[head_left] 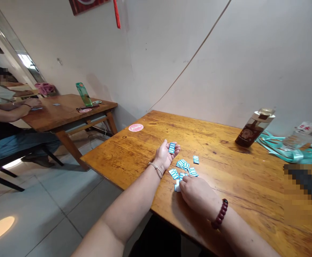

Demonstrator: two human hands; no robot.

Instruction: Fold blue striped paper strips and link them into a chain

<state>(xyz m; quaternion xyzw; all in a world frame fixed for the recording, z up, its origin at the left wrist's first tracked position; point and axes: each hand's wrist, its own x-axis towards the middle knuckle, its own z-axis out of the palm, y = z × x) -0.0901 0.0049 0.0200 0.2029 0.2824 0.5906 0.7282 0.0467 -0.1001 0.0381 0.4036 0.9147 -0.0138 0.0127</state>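
My left hand (164,156) is palm up above the table, fingers curled around a small stack of blue-and-white printed cards (172,147). My right hand (197,192) is palm down close to the table, its fingers bent together at a small white-faced card (178,186). The fingertips are partly hidden by the back of that hand. Between and beyond the hands lies a loose pile of similar cards (182,164), with more cards (174,174) overlapping nearer to me. One single card (195,159) lies apart on the right.
On the wooden table (220,142) stands a bottle of dark drink (252,130). Right of it are a clear plastic bottle (302,134) and turquoise ribbon (292,153). A pink round sticker (136,127) marks the far left. Another person (3,117) sits at a second table (56,110).
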